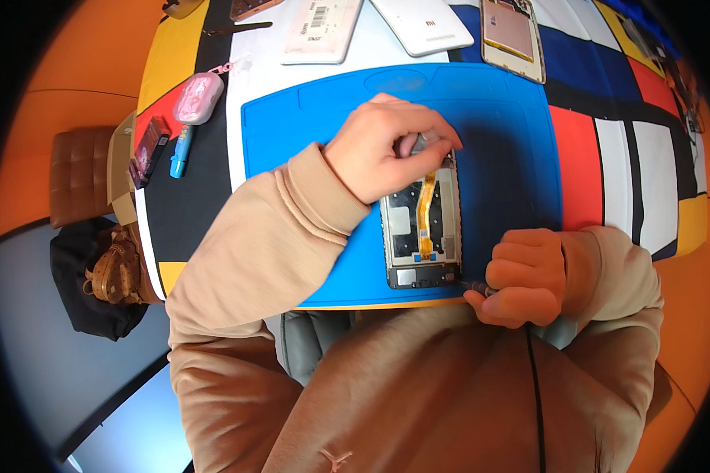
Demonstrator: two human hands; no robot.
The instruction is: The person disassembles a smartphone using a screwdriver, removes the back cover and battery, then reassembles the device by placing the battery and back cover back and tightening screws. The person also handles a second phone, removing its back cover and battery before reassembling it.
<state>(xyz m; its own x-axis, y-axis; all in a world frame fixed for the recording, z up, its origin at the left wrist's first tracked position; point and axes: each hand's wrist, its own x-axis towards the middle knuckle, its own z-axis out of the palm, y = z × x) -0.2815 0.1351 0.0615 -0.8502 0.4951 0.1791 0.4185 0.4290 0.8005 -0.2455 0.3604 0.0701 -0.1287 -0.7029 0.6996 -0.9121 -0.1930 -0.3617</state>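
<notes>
An opened smartphone frame lies on a blue work mat, its inside facing up. A yellow flex cable runs down its middle, over black and silver areas. My left hand is closed over the phone's far end, thumb and fingers pinched around something greyish that I cannot make out. My right hand is in a fist beside the phone's near right corner. It grips a slim tool, whose thin tip points at that corner; most of the tool is hidden in the fist.
Along the far edge lie a white boxed item, a white phone back and another opened phone. Black tweezers lie far left. A pink case, a blue pen-like item and a dark small box sit left.
</notes>
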